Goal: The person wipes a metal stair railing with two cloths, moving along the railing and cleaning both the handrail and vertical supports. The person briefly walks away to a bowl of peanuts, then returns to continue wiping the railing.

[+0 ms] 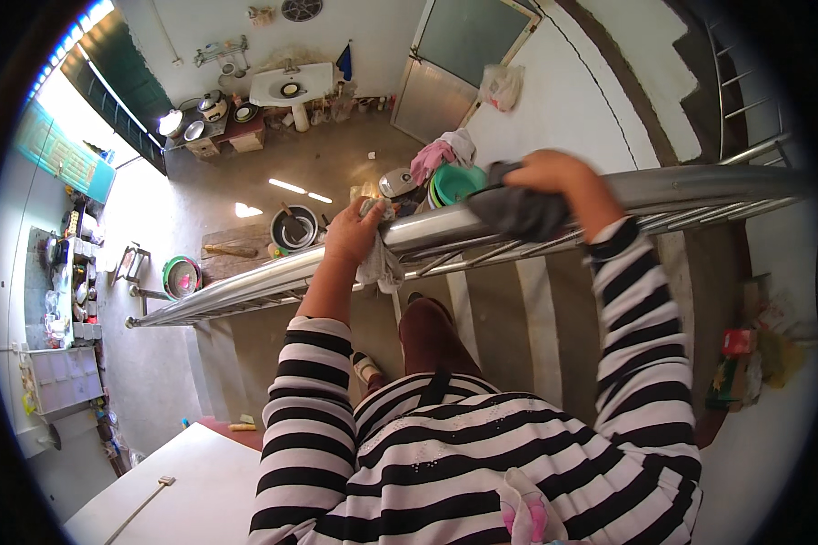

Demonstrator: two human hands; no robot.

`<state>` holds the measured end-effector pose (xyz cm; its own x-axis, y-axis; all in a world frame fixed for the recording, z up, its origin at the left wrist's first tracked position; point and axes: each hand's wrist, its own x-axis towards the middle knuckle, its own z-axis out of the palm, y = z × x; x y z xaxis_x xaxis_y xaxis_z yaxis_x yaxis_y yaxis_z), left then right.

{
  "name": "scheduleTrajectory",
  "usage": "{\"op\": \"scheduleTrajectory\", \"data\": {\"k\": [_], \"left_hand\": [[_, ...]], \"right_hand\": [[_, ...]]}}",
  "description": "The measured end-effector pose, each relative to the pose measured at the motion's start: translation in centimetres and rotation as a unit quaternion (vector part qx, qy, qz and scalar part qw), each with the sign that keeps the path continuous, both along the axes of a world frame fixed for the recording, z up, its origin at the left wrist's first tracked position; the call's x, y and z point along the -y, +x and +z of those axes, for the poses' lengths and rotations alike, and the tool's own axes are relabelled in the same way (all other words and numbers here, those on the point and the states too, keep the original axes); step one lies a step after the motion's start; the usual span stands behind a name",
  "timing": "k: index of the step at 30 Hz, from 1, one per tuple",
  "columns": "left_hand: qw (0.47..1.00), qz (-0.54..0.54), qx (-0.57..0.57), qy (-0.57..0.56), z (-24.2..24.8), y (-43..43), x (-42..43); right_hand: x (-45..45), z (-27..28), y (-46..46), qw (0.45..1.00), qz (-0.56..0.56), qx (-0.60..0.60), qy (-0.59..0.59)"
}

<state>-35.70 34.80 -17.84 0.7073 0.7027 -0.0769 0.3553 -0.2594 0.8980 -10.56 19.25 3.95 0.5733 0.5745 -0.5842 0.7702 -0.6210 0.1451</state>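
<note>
A polished metal stair handrail [426, 228] crosses in front of me, with thinner metal bars [504, 253] below it. My left hand [352, 235] rests on the rail and grips a light grey cloth [380, 266], whose end hangs down on my side. Farther right along the rail, my right hand [552, 172] holds a dark grey cloth [521, 212] against the top of the tube. This hand and its cloth are blurred. Part of the rail is hidden beneath the dark cloth.
Concrete steps [494, 300] run under my feet. Beyond the rail are green basins [458, 182], a rice cooker [397, 182], a metal pot [294, 228] and a wooden board [238, 252]. A white washbasin [266, 88] stands by the far wall. Boxes [737, 342] lie at right.
</note>
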Motion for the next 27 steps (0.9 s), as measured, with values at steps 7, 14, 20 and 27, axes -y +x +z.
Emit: {"op": "scheduleTrajectory", "data": {"k": [7,14,20,27], "left_hand": [[0.999,0.033,0.018,0.034,-0.5,0.2,-0.3],[0.999,0.032,-0.013,0.039,-0.6,-0.5,-0.2],[1.0,0.019,-0.008,0.016,-0.2,-0.4,-0.4],[0.999,0.036,0.016,0.033,0.0,-0.7,-0.1]], "right_hand": [[-6.8,-10.6,-14.7,0.979,0.098,0.014,0.18],[-0.6,-1.9,-6.7,0.989,0.009,0.032,0.147],[13.6,5.4,1.4,0.861,0.161,0.336,0.345],[13.6,-7.7,-4.1,0.738,0.314,0.384,0.457]]}}
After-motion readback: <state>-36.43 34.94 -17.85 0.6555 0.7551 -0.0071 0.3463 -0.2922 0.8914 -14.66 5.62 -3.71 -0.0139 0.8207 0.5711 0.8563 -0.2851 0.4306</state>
